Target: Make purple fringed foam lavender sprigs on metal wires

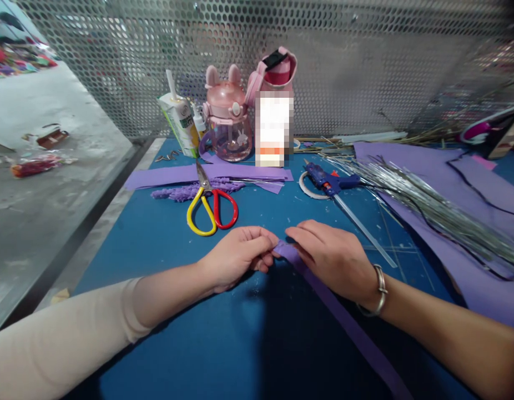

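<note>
Left fingers pinching purple strip, scissors beyond

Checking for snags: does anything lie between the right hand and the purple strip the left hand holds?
Nothing visible: the right hand is close over the purple strip, whose end the left hand pinches. Scissors and glue gun lie farther off.

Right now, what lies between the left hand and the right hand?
In the head view, a short stretch of purple strip spans the gap, from the left hand, which pinches it, to the right hand.
</note>
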`<state>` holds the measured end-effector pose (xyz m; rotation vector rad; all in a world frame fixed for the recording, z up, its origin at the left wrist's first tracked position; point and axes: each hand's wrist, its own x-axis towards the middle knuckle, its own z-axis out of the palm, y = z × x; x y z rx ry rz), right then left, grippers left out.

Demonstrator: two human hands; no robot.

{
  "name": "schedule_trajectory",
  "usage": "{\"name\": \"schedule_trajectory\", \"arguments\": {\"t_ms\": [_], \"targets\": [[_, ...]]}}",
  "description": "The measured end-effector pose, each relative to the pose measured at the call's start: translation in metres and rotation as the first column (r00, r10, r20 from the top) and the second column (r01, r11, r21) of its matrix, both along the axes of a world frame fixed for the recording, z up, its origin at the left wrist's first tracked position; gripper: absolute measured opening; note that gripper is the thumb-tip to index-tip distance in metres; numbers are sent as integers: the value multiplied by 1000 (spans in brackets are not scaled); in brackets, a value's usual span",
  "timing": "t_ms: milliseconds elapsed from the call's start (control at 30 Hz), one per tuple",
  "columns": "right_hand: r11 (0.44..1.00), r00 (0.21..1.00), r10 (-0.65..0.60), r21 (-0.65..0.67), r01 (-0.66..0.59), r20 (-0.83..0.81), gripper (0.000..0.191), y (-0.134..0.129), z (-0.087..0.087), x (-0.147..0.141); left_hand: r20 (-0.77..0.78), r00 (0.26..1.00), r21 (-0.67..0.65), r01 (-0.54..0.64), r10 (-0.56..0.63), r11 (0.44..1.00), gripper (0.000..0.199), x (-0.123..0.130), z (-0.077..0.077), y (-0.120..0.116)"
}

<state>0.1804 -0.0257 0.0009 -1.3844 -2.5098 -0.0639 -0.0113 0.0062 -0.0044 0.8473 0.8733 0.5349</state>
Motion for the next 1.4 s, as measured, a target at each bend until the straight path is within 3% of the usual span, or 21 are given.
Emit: {"name": "schedule_trajectory", "arguments": {"t_ms": [200,367,667,867,1100,1400], "targets": [[997,991,40,-54,-47,-125,26,0,-2,-1,-43,999,39,-3,5,999,11,1,1,-3],[992,956,-37,-128,-1,-292,22,-6,-3,-2,-141,990,172,51,-27,984,14,2,5,-3],[970,905,-158,-233,68,-394,30,-8,-2,-6,-187,981,289,101,-47,952,17,0,7,-7],[954,847,-193,-298,43,-495,37,-4,-3,-2,-112,986,311,157,-128,937,15,-4,5,-6],[931,820,-175,-364,-43,-545,26,-9,1,-6,-160,987,483,67,13,873,11,0,-7,-12],[959,826,-124,-280,-43,-550,21,-14,-1,-4,-196,980,473,74,23,878,17,-1,-5,-15]]}}
